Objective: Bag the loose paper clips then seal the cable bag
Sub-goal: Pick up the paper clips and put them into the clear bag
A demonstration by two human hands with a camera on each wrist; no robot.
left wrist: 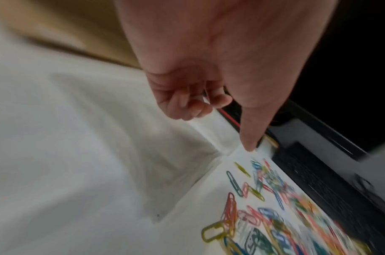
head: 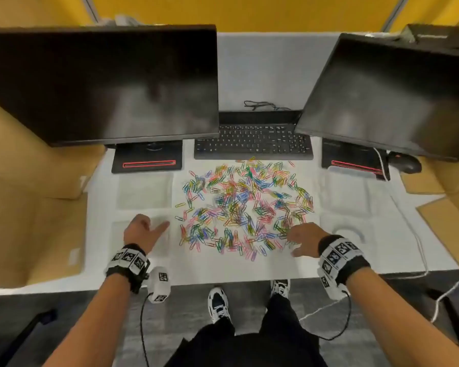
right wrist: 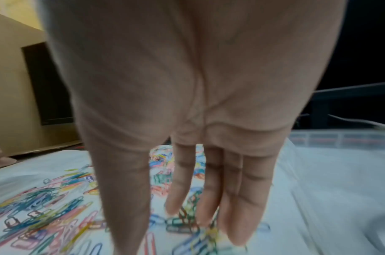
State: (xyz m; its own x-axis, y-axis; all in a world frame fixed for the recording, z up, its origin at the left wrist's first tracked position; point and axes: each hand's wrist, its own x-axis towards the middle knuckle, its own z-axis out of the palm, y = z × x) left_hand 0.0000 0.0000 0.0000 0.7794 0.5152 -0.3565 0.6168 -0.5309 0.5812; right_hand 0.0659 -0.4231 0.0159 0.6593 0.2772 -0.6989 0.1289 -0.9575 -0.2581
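Observation:
A wide scatter of coloured paper clips [head: 245, 207] [left wrist: 263, 215] [right wrist: 45, 207] lies on the white table in front of the keyboard. My right hand [head: 293, 242] [right wrist: 187, 224] is at the pile's near right edge, with straight fingers [right wrist: 246, 198] reaching down onto the clips and holding nothing. My left hand [head: 154, 223] [left wrist: 217, 130] hovers left of the pile over a flat clear bag [head: 141, 234], fingers loosely curled, thumb straight, empty. A clear bag with a coiled white cable [head: 349, 233] lies just right of my right hand.
More clear bags lie flat at the left [head: 143, 190] and right [head: 347, 192] of the pile. Behind stand a keyboard [head: 252, 144], two dark monitors [head: 101, 83] [head: 387, 96] and a mouse [head: 406, 162]. Cardboard boxes [head: 32, 181] flank the table. The front edge [head: 223, 283] is near my wrists.

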